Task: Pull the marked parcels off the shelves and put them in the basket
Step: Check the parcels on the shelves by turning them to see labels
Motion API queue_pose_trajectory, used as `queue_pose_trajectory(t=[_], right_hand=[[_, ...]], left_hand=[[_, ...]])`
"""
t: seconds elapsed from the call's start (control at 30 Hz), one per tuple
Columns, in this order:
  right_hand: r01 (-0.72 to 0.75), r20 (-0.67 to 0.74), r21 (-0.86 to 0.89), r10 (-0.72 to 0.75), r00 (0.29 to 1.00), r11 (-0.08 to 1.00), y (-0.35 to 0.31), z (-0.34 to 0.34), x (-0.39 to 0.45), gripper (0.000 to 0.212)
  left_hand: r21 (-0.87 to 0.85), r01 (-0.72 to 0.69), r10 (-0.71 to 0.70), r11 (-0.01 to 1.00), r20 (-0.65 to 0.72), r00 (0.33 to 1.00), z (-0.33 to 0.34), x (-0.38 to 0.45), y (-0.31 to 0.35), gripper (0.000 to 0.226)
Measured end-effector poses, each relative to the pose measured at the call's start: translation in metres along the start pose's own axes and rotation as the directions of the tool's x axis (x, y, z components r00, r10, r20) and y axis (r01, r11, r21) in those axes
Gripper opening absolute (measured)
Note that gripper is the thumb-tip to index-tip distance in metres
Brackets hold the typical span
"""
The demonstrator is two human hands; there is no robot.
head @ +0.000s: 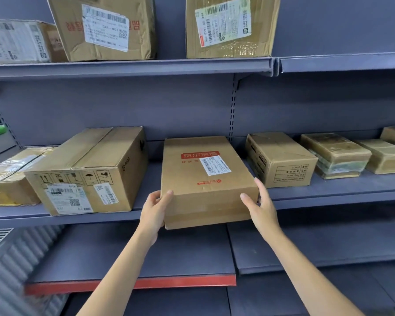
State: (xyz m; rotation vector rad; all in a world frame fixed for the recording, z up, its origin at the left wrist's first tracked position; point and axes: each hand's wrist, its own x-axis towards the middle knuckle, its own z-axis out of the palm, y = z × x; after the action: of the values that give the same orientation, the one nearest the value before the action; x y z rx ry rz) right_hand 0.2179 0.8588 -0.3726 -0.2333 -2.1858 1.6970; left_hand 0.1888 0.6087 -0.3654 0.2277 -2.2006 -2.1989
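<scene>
Both arms outstretched; left hand (pixel 154 210) and right hand (pixel 261 207) fingers clasp flat parcel (pixel 205 179) sides.

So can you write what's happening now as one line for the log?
step: pulling box off middle shelf | left hand: on box | right hand: on box | basket: unseen

A single head-worn wide-angle view looks forward and slightly down at close range onto grey-blue metal shelving (pixel 132 69), facing its middle tier squarely; the bare forearms reach in from the bottom edge, and straight lines bow near the borders
</scene>
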Motion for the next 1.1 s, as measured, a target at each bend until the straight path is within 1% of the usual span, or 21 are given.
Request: queue_pose_trajectory(t=[0.03,0.1,0.13,0.17,0.2,0.23,0.27,0.3,0.33,0.37,0.4,0.43,0.5,0.57,0.63,0.83,0.9,0.97,1.03,1.1], right_hand=[[0.013,-0.034,0.003,-0.012,0.999,1.0,0.0,0.002,-0.002,0.046],[0.049,-0.177,0.016,-0.045,0.983,0.999,0.001,0.007,-0.008,0.016],[0.051,-0.249,0.004,-0.049,0.967,0.999,0.002,0.008,-0.012,0.007],[0.033,-0.304,-0.009,-0.034,0.952,0.999,0.004,0.008,-0.015,0.012],[-0.023,-0.319,-0.005,0.02,0.947,1.0,0.006,0.008,-0.018,0.018],[-0.099,-0.286,0.029,0.103,0.953,0.995,0.009,0.007,-0.019,0.023],[-0.183,-0.202,0.091,0.198,0.959,0.979,0.01,0.007,-0.02,0.028],[-0.265,-0.086,0.167,0.282,0.956,0.95,0.013,0.006,-0.021,0.029],[-0.336,0.025,0.242,0.341,0.94,0.91,0.015,0.007,-0.024,0.029],[-0.379,0.1,0.293,0.367,0.925,0.878,0.016,0.008,-0.027,0.029],[-0.395,0.136,0.329,0.37,0.919,0.858,0.018,0.01,-0.031,0.03],[-0.395,0.146,0.36,0.367,0.919,0.845,0.021,0.013,-0.034,0.031],[-0.397,0.149,0.419,0.37,0.917,0.817,0.024,0.018,-0.039,0.032],[-0.419,0.161,0.442,0.39,0.907,0.793,0.025,0.019,-0.041,0.034],[-0.421,0.171,0.446,0.387,0.906,0.789,0.026,0.018,-0.044,0.036],[-0.397,0.15,0.477,0.372,0.916,0.784,0.03,0.02,-0.051,0.033],[-0.381,0.132,0.487,0.365,0.922,0.786,0.031,0.022,-0.052,0.032],[-0.37,0.123,0.485,0.357,0.926,0.793,0.031,0.022,-0.051,0.033],[-0.362,0.137,0.498,0.34,0.93,0.788,0.03,0.02,-0.047,0.033],[-0.333,0.176,0.553,0.284,0.943,0.763,0.031,0.019,-0.044,0.038]], left_hand=[[0.006,0.01,-0.01,1.0,-0.021,1.0,0.0,0.002,0.0,0.033],[0.01,0.013,-0.013,1.0,-0.066,0.998,-0.003,0.005,-0.003,0.03],[-0.004,0.014,-0.014,1.0,-0.078,0.997,-0.006,0.007,-0.005,0.025],[-0.018,0.014,-0.015,1.0,-0.079,0.997,-0.011,0.009,-0.007,0.02],[-0.03,0.016,-0.018,0.999,-0.069,0.997,-0.016,0.01,-0.009,0.014],[-0.046,0.019,-0.021,0.999,-0.056,0.998,-0.02,0.011,-0.013,0.01],[-0.072,0.016,-0.02,0.997,-0.051,0.999,-0.023,0.011,-0.016,0.009],[-0.105,0.013,-0.02,0.994,-0.062,0.998,-0.024,0.011,-0.02,0.015],[-0.146,0.017,-0.03,0.989,-0.089,0.996,-0.024,0.01,-0.025,0.027],[-0.194,0.044,-0.068,0.98,-0.121,0.99,-0.022,0.008,-0.029,0.044],[-0.242,0.095,-0.131,0.966,-0.137,0.982,-0.018,0.005,-0.032,0.06],[-0.281,0.15,-0.192,0.948,-0.128,0.973,-0.014,0.001,-0.036,0.07],[-0.301,0.23,-0.256,0.925,-0.048,0.965,-0.002,-0.007,-0.046,0.083],[-0.308,0.274,-0.272,0.911,0.049,0.961,0.01,-0.016,-0.055,0.09],[-0.348,0.31,-0.292,0.885,0.104,0.951,0.017,-0.023,-0.059,0.093],[-0.388,0.338,-0.291,0.858,0.175,0.941,0.031,-0.035,-0.061,0.117],[-0.426,0.347,-0.311,0.836,0.154,0.938,0.039,-0.037,-0.062,0.118],[-0.489,0.356,-0.339,0.797,0.126,0.932,0.047,-0.036,-0.062,0.112],[-0.551,0.347,-0.344,0.759,0.113,0.932,0.055,-0.036,-0.059,0.103],[-0.627,0.323,-0.357,0.709,0.075,0.931,0.061,-0.035,-0.053,0.098]])
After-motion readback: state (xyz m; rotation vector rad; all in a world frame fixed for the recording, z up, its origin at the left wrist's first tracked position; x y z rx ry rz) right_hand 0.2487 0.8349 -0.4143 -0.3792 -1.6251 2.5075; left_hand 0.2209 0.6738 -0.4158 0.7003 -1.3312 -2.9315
